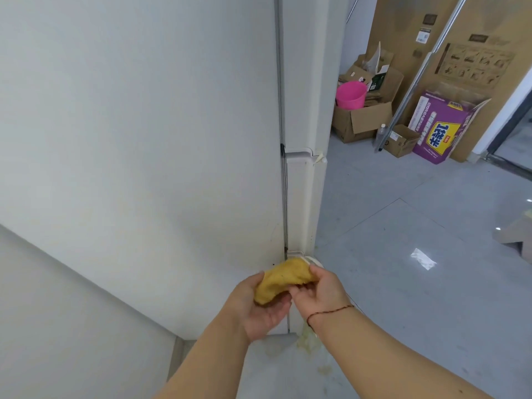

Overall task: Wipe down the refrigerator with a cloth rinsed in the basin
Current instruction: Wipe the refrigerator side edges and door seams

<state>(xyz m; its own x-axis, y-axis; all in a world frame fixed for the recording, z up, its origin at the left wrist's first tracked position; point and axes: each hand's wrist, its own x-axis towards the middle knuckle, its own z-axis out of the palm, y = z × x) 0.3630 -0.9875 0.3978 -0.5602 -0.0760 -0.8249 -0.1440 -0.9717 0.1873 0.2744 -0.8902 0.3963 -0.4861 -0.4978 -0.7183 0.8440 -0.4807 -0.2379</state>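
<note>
— So, how many hands are on it?

— Two. The left hand (pixel 263 308) lies palm up under the yellow cloth (pixel 283 279), fingers loosely curled round its lower end. The right hand (pixel 319 289) pinches the other end from the side, and a thin red string (pixel 331 311) circles that wrist.

— One cloth only?

— One, bunched into a lump, held low in front of the white refrigerator (pixel 144 125), just by its bottom corner. Whether it touches the corner I cannot tell.

— And further out?

— On the grey tiled floor (pixel 403 283), one yellowish stain (pixel 306 341) beside the refrigerator's foot and one scrap of white paper (pixel 423 259) well apart. By the far wall, one pink bucket (pixel 351 93) sitting in an open brown carton (pixel 361 120), a small carton (pixel 401 139) near it, one clear bottle (pixel 380 133) between them, and one purple box (pixel 444 131).

— Any writing?

— The purple box carries a yellow panel with large blue characters and a "1"; the rest is too small to read. Tall cardboard sheets (pixel 408 27) behind bear small labels, unreadable.
</note>
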